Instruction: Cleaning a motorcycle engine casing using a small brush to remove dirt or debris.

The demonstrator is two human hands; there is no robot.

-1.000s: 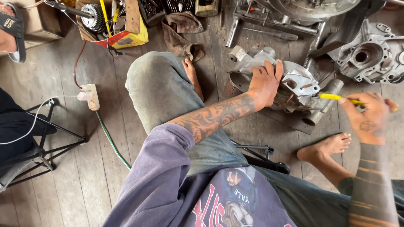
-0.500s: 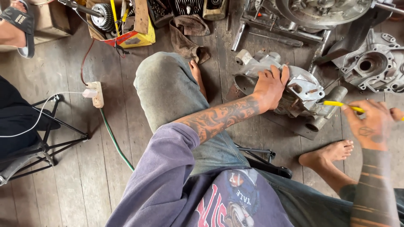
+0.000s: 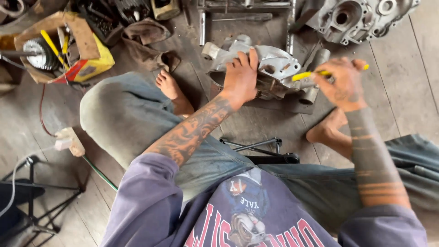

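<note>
Left hand pressed flat on grey engine casing, steadying it on floor between bare feet | right hand clenched round yellow-handled tool, tip at casing's edge

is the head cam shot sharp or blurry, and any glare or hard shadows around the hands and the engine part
Head view: soft, even daylight with no hard shadows, only a dim patch under the grey engine casing. The left hand on the casing looks fairly sharp; the right hand and its yellow tool are slightly smeared. Pale sheen on the casing, no blown-out glare. Wide-lens bending shows at the edges.
</note>
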